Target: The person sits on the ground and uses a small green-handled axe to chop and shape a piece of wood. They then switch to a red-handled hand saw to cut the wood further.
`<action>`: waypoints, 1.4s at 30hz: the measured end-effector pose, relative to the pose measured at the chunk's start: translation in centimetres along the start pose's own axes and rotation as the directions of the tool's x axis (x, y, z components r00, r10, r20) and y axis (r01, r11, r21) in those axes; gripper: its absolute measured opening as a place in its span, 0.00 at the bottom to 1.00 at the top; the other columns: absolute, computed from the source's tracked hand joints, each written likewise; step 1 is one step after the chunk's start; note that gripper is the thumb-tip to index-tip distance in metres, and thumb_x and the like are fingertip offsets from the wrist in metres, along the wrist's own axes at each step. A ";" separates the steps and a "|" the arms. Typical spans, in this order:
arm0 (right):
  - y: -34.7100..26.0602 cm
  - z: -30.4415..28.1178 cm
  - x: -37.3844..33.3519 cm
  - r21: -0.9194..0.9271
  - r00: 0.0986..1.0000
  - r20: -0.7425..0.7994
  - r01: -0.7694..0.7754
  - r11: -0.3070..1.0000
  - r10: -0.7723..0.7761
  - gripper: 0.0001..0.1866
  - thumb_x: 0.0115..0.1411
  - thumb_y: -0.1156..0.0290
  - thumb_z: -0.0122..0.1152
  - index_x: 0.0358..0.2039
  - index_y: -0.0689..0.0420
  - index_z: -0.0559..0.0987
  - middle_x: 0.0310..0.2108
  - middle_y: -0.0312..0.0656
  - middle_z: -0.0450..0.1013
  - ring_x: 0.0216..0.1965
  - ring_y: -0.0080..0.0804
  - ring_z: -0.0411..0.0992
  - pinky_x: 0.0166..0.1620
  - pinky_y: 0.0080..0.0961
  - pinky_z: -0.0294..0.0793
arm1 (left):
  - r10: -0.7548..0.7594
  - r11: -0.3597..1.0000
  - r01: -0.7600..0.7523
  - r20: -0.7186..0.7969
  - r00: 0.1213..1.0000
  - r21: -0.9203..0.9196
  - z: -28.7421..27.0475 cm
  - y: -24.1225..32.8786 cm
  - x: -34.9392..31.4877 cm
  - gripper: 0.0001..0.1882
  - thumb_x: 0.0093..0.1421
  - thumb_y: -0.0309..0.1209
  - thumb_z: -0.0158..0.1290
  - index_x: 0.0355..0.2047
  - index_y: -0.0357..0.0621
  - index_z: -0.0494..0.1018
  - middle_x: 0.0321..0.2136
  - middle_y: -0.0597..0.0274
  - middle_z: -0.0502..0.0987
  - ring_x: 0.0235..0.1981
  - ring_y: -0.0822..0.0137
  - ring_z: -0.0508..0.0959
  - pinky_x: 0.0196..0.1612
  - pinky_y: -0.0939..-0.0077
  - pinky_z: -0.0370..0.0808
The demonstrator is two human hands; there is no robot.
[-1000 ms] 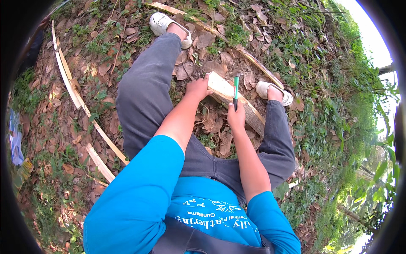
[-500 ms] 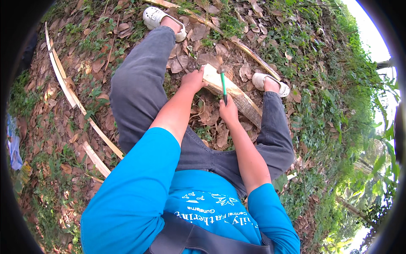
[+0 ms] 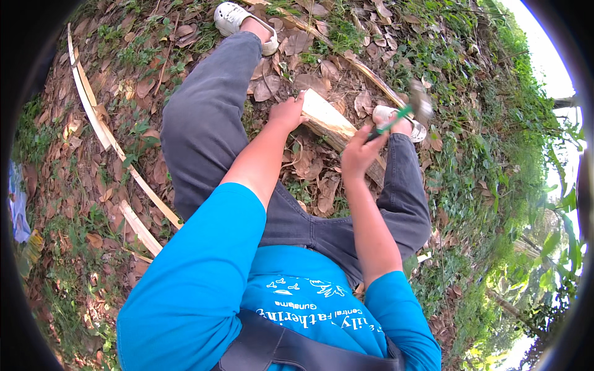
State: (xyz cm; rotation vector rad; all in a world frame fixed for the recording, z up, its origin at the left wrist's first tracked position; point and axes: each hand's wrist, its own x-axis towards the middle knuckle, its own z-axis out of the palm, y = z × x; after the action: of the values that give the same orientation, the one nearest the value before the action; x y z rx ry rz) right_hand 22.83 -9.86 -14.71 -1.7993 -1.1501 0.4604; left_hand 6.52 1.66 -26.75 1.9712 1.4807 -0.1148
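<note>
A thick piece of split wood (image 3: 326, 115) lies slantwise on the leaf litter between my legs, its pale cut face up and rough bark along the near side. My left hand (image 3: 287, 115) is closed round its left end, with the thumb up by the corner. My right hand (image 3: 359, 154) grips the dark handle end of a green-handled hammer (image 3: 402, 114). The hammer is raised to the right, apart from the wood, and its metal head is blurred by motion. Part of the wood's right end is hidden behind my right hand and leg.
Long pale wood strips (image 3: 90, 108) lie curved along the left, with a shorter piece (image 3: 140, 229) nearer me. Another long strip (image 3: 371, 75) runs beyond the wood towards my right shoe (image 3: 385, 115). Dry leaves and green plants cover the sloping ground. Some blue cloth or plastic (image 3: 18, 204) sits far left.
My right hand has swung the hammer up and to the right, off the wood's face. My left hand and the wood have barely shifted.
</note>
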 end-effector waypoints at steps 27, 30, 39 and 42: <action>5.0 -3.6 -2.6 -0.399 0.801 0.596 0.236 0.886 0.055 0.19 0.63 0.52 0.68 0.44 0.53 0.82 0.32 0.46 0.81 0.32 0.45 0.80 0.36 0.38 0.77 | 0.112 0.971 -0.131 -0.105 0.988 -0.198 0.9 -2.8 0.2 0.46 0.58 0.36 0.66 0.74 0.62 0.57 0.54 0.57 0.75 0.53 0.50 0.77 0.55 0.56 0.76; 7.1 -4.6 0.7 -0.343 0.716 0.687 0.470 0.813 -0.125 0.19 0.61 0.51 0.68 0.42 0.52 0.81 0.33 0.46 0.81 0.33 0.48 0.80 0.35 0.41 0.77 | 0.154 0.980 -0.165 -0.107 0.982 -0.109 0.7 -2.5 0.2 0.50 0.55 0.37 0.70 0.74 0.65 0.56 0.53 0.59 0.75 0.53 0.52 0.77 0.54 0.57 0.78; 7.5 -4.4 1.5 -0.457 0.806 0.591 0.360 0.813 -0.025 0.18 0.61 0.48 0.68 0.40 0.50 0.84 0.30 0.43 0.81 0.31 0.47 0.80 0.35 0.42 0.77 | 0.166 0.983 -0.175 -0.145 0.976 -0.051 0.3 -2.6 0.3 0.46 0.54 0.29 0.66 0.73 0.64 0.59 0.48 0.62 0.75 0.52 0.56 0.78 0.53 0.60 0.78; 6.9 -5.2 2.1 -0.300 0.660 0.747 0.449 0.842 -0.086 0.17 0.59 0.51 0.71 0.40 0.50 0.84 0.31 0.41 0.81 0.31 0.47 0.80 0.35 0.42 0.78 | 0.149 0.985 -0.159 -0.149 0.978 -0.059 0.3 -2.7 0.1 0.45 0.55 0.29 0.65 0.72 0.65 0.60 0.46 0.62 0.75 0.50 0.55 0.79 0.51 0.59 0.79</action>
State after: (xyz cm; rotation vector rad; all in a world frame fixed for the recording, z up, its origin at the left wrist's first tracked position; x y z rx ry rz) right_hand 31.09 -11.59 -17.56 -1.8210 -2.2212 0.7893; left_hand 4.23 1.96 -28.30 2.0641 1.3935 0.1485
